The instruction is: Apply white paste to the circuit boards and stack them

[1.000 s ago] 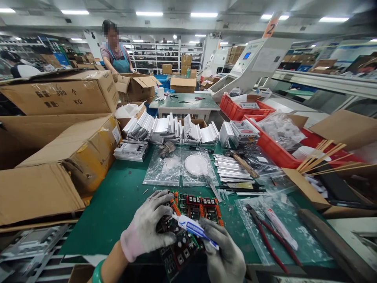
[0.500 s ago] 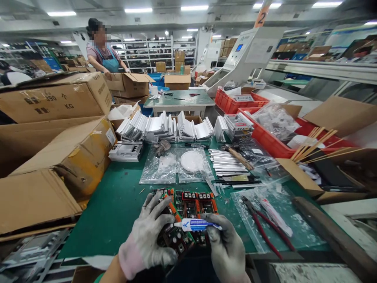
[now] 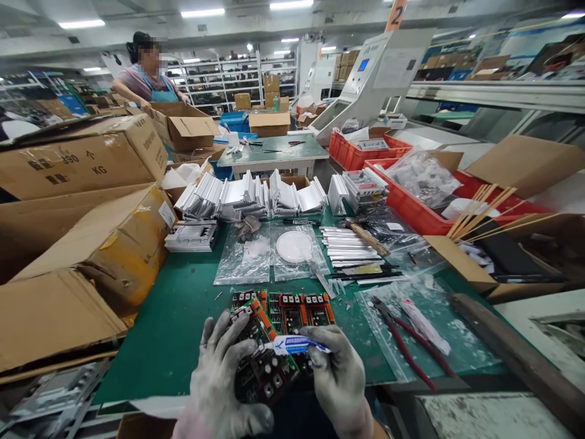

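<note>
A blue and white tube [image 3: 295, 345] is pinched in my gloved right hand [image 3: 338, 372], its nozzle pointing left over a circuit board [image 3: 269, 360]. That board is tilted and has an orange connector strip and round components. My gloved left hand [image 3: 223, 375] is at the board's left side with its fingers spread; whether it bears the board's weight cannot be seen. More boards [image 3: 305, 310] with orange connectors lie on the green table [image 3: 159, 329] just behind. Part of the tilted board is hidden by my hands.
Silver metal profiles [image 3: 244, 198] line the back of the table. A white round lid [image 3: 294, 247] lies on plastic. Red-handled pliers [image 3: 406, 344] and another tube [image 3: 425, 326] are at the right. Cartons [image 3: 105, 244] stand left; a person [image 3: 153, 79] handles a box beyond.
My left hand has moved slightly down and left, showing more of the tilted board. The tube and my right hand have shifted a little left. The person's arms have moved at the box.
</note>
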Demonstrator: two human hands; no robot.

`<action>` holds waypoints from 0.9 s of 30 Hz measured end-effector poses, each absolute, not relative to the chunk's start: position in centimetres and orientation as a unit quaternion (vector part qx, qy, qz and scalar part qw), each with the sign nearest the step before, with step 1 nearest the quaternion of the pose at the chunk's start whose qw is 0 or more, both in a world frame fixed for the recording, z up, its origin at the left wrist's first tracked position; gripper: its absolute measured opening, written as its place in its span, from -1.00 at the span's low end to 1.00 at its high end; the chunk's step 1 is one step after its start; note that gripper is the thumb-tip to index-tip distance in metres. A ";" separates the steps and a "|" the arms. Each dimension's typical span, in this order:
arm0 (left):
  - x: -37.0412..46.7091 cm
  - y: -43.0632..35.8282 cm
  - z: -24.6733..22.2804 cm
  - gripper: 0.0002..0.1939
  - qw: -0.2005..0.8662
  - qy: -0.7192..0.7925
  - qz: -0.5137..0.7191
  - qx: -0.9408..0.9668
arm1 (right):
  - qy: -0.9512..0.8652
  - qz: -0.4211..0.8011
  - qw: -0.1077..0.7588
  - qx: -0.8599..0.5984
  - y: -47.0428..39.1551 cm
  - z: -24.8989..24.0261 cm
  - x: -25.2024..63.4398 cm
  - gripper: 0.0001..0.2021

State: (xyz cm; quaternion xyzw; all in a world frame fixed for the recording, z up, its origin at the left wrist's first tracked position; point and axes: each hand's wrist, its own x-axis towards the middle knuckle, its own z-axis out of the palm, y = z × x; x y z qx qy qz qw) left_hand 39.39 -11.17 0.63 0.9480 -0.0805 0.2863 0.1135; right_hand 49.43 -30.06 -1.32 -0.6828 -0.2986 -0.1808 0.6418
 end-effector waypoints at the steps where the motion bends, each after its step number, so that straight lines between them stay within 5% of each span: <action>1: 39.2 -11.3 0.6 -0.26 0.099 -0.080 0.289 0.949 | -0.294 -0.176 0.646 -0.683 -30.1 -1.3 49.4 -0.85; 7: 39.3 -11.9 0.5 -0.42 0.062 -0.079 0.292 0.951 | -0.117 -0.094 0.702 -0.696 -31.1 -2.2 48.7 -0.86; 14: 39.0 -12.4 0.7 -0.50 0.028 -0.082 0.310 0.947 | 0.030 0.033 0.729 -0.683 -35.4 -6.3 48.1 -0.61; 19: 38.4 -14.2 0.4 -0.67 0.043 -0.037 0.398 0.915 | 0.023 -0.055 0.695 -0.717 -35.5 -5.9 47.3 -0.69; 27: 38.5 -15.0 0.6 -0.87 0.104 -0.037 0.396 0.912 | -0.241 -0.180 0.639 -0.708 -34.8 -2.7 48.6 -0.85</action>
